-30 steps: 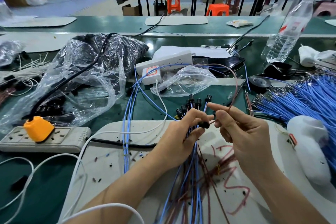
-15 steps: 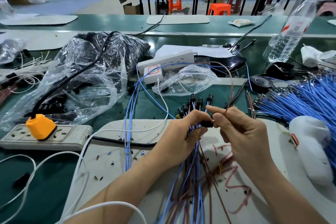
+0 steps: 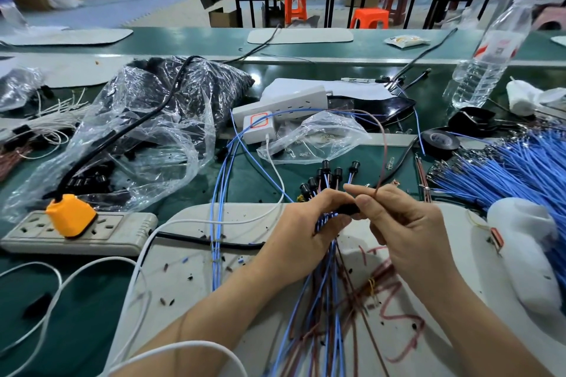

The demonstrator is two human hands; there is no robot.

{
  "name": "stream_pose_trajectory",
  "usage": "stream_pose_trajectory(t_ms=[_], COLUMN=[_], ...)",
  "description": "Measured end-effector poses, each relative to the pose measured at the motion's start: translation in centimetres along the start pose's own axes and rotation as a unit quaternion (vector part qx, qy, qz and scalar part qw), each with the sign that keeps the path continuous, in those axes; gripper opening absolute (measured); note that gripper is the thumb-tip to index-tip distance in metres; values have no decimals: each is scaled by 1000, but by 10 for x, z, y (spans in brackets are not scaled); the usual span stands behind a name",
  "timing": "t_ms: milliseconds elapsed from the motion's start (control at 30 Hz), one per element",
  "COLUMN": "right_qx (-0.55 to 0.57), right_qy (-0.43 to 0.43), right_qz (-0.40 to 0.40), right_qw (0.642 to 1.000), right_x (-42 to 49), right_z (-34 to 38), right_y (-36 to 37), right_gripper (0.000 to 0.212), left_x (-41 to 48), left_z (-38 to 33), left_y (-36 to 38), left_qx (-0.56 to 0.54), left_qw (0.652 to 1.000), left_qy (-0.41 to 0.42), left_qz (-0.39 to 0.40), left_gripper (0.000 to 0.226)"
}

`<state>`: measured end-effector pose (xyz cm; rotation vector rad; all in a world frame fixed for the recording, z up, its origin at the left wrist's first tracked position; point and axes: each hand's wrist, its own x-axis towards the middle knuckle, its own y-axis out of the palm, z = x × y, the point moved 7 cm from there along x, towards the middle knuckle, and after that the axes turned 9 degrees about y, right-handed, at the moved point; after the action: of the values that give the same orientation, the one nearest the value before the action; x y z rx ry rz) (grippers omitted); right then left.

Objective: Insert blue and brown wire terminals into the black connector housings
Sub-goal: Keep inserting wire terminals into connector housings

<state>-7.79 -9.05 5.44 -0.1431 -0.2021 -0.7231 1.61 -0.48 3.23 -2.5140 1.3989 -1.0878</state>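
- Head view: bottle label [image 3: 498, 46] and red mat scrawl [image 3: 398, 288] were unreadable.
- Left hand [image 3: 306, 225] clutched wire bundle [image 3: 325, 281], pinching the half-hidden black connector housing [image 3: 347, 209], near centre.
- Right hand [image 3: 409, 223] pinched brown wire [image 3: 384, 144] beside it.

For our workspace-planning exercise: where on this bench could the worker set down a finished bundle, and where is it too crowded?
Free: the grey mat between the white cable and the left forearm, bar small scraps; the far green belt between two pale mats. Crowded: the right, with the blue wire pile and tape roll.
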Motion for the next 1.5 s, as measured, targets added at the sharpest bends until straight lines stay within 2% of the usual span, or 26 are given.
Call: stream_pose_trajectory(t_ms=[333,467,533,633,900,1133,1233,1300,1400,1500], right_qx=[21,131,173,144,59,41,38,45,121,158], right_qy=[76,109,116,121,104,107,112,116,140,152], right_qz=[22,-7,-21,-18,25,47,56,54,36,15], right_qw=[997,985,978,982,993,992,991,991,982,976], right_x=[1,5,8,7,1,0,-1,0,3,5], right_z=[-12,-13,-14,-17,-13,-14,-13,-13,-16,-18], right_y=[4,-10,-16,-14,-1,6,5,3,-5,-15], right_gripper=[31,35,30,21,23,26,30,35,39,37], left_x=[0,-1,-1,-1,0,1,0,0,1,2], left_z=[1,0,-1,-2,-6,-1,3,3,2,0], left_y=[-2,1,2,0,-2,-5,-5,-5,-5,-6], left_qx=[-10,6,16,14,2,-41,-21,-6,3,2], left_qw=[1000,1000,1000,1000,1000,999,999,999,999,999], left_qy=[-12,-14,-10,-4,13,-26,-38,-41,-39,-34], left_qz=[-18,-5,4,-3,-10,-19,-15,-13,-16,-12], left_gripper=[19,16,15,15,21,19,21,21,18,17])
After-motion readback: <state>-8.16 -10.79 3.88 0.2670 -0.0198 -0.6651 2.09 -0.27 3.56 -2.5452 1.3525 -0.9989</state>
